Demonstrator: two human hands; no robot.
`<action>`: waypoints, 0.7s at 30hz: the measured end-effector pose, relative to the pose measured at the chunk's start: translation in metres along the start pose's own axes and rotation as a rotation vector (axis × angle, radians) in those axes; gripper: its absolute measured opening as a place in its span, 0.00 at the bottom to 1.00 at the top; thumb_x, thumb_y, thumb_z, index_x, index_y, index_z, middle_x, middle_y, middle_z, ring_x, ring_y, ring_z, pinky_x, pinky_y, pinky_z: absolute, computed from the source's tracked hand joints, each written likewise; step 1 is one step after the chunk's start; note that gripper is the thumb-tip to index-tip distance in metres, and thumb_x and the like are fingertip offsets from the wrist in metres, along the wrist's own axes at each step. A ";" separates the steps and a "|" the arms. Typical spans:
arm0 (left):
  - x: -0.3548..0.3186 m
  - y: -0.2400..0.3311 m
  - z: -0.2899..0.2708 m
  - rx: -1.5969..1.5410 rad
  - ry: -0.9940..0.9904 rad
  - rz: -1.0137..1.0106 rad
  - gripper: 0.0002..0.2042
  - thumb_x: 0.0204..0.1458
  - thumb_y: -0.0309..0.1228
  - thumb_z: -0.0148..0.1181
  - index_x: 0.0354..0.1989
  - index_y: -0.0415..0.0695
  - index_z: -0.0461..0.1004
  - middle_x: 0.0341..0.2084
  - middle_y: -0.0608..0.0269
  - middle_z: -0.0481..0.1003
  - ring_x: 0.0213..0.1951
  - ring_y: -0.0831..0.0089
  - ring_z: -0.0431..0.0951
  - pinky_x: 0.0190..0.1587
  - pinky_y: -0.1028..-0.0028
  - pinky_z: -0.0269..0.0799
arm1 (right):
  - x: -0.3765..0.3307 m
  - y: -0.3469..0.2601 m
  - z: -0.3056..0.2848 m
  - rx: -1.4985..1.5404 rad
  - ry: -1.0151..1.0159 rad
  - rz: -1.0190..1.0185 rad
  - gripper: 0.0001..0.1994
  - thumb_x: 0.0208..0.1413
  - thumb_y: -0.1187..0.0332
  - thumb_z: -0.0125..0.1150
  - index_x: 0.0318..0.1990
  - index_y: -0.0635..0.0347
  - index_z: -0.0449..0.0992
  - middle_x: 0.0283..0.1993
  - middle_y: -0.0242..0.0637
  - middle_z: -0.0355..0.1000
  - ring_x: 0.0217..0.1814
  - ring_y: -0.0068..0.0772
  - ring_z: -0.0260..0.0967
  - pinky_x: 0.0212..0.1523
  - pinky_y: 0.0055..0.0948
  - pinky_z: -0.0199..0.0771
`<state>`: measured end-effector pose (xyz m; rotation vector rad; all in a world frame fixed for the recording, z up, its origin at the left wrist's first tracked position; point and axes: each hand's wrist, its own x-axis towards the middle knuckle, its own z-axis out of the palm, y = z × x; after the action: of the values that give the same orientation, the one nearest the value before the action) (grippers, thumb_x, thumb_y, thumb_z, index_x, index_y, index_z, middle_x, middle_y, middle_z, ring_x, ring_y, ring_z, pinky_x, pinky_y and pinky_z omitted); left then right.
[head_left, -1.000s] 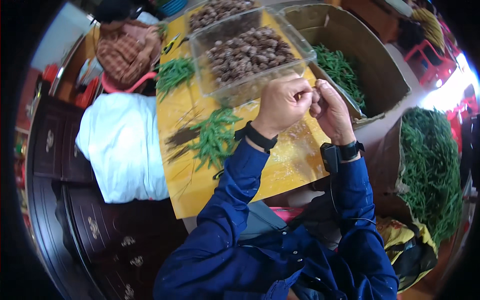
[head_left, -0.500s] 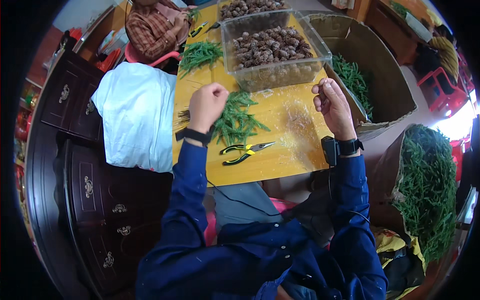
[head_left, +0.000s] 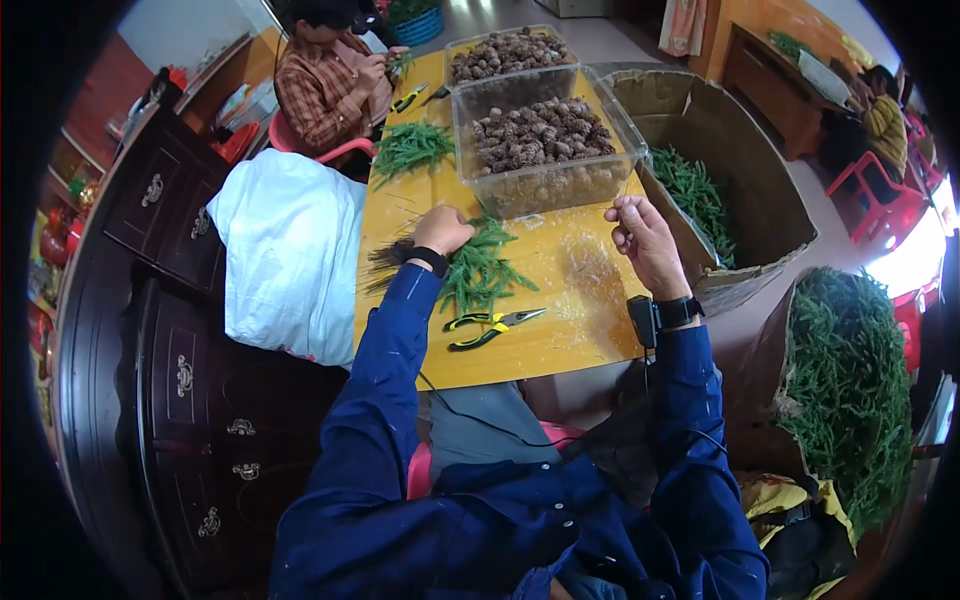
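Observation:
My left hand is closed, thumb side inward, over the green artificial sprigs on the yellow table; whatever its fingers hold is hidden. A bundle of thin dark wires lies just left of it. My right hand is raised over the table's right side, thumb and forefinger pinched on a thin wire that sticks up from the fingertips. Between my hands and nearer to me lie yellow-and-black pliers, jaws pointing right. Beyond the hands stands a clear plastic bin holding pine cones.
A second bin of pine cones stands behind. At right are a cardboard box with greenery and a sack of greenery. A white cloth bundle sits left, by a dark cabinet. A co-worker sits far left.
My view has tilted up, so the table's things sit lower in the picture. My left hand has shifted slightly right, toward the sprigs. My right hand keeps its pinch.

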<state>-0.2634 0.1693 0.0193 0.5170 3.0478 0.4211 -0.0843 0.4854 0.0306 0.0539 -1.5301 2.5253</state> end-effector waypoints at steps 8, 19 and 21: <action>-0.034 0.007 -0.014 -0.266 0.374 -0.050 0.11 0.48 0.36 0.64 0.32 0.41 0.79 0.29 0.53 0.81 0.33 0.56 0.82 0.38 0.63 0.76 | -0.003 0.002 -0.004 0.057 -0.064 0.024 0.11 0.71 0.65 0.52 0.55 0.57 0.72 0.45 0.27 0.73 0.37 0.17 0.69 0.36 0.15 0.70; -0.099 0.116 -0.075 -0.719 0.484 0.543 0.04 0.54 0.19 0.60 0.37 0.37 0.74 0.27 0.67 0.76 0.28 0.84 0.74 0.32 0.80 0.70 | -0.007 0.000 0.006 0.093 -0.050 -0.015 0.11 0.68 0.66 0.56 0.54 0.58 0.72 0.46 0.29 0.74 0.35 0.17 0.69 0.34 0.15 0.72; -0.100 0.135 -0.075 -0.788 0.409 0.546 0.04 0.55 0.20 0.59 0.38 0.37 0.74 0.27 0.69 0.76 0.28 0.85 0.74 0.32 0.81 0.70 | -0.008 0.000 0.007 0.110 -0.065 -0.008 0.11 0.68 0.66 0.56 0.53 0.58 0.72 0.45 0.29 0.73 0.34 0.16 0.69 0.34 0.15 0.71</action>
<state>-0.1311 0.2397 0.1253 1.2857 2.6388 1.8163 -0.0767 0.4779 0.0329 0.1586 -1.4093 2.6241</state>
